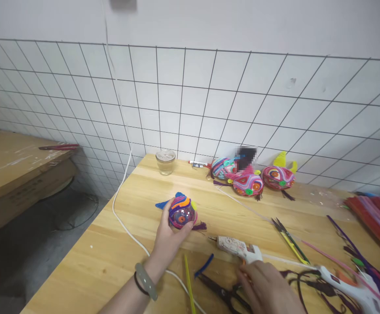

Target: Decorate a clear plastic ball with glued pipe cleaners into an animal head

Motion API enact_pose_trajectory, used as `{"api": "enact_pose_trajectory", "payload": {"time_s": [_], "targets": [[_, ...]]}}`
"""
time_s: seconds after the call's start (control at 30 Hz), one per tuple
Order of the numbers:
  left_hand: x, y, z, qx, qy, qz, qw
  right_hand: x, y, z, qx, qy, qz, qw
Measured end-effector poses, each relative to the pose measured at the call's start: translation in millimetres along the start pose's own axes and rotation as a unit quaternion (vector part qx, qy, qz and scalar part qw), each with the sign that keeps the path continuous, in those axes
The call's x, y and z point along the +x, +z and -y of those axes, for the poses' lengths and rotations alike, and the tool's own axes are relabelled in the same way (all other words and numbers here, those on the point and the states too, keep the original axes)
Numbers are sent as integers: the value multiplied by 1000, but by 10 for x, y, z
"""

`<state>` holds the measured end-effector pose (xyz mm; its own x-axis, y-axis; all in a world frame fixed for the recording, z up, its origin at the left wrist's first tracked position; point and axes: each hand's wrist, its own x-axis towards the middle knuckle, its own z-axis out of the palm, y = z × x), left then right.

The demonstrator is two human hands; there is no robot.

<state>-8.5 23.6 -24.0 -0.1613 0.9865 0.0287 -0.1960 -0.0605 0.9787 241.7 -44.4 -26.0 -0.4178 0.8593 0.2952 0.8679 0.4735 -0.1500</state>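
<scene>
From the head view, the left hand (167, 237) curls around a round ornament (182, 212) wound in bright fuzzy wire, holding it on the pale wooden counter (111, 261), wrist straight with a band on it. The right hand (268, 288) lies palm down, fingers loosely bent, touching the grip of a white glue gun (237, 247), beside black scissors (224, 293). Three similar ornaments (248, 179) sit near the tiled wall.

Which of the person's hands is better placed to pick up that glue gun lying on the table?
Probably the right hand: its fingers already rest by the glue gun. The left hand is busy cupping the colourful ball.
</scene>
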Motion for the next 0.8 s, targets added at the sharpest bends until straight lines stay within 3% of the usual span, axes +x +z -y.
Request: {"api": "enact_pose_trajectory", "payload": {"time_s": [0.07,0.17,0.27,0.3,0.47,0.57,0.7,0.8], "targets": [[8,-9,17,10,10,-6,1000,96,94,215,43,-55,22,997],[13,-14,17,20,22,-9,1000,226,234,553,32,-73,39,996],[8,-11,-5,26,28,-12,999,328,349,846,8,-37,122,992],[5,-10,-11,29,28,-13,999,358,383,930,-11,17,137,990],[5,-18,-11,46,33,-18,998,461,497,1211,-14,46,157,986],[9,-25,-4,41,33,-15,998,470,475,1217,5,44,161,986],[-1,-19,-12,20,25,-2,999,428,323,1010,63,33,155,985],[-35,0,-23,3,11,19,1000,384,169,799,203,44,138,968]]}}
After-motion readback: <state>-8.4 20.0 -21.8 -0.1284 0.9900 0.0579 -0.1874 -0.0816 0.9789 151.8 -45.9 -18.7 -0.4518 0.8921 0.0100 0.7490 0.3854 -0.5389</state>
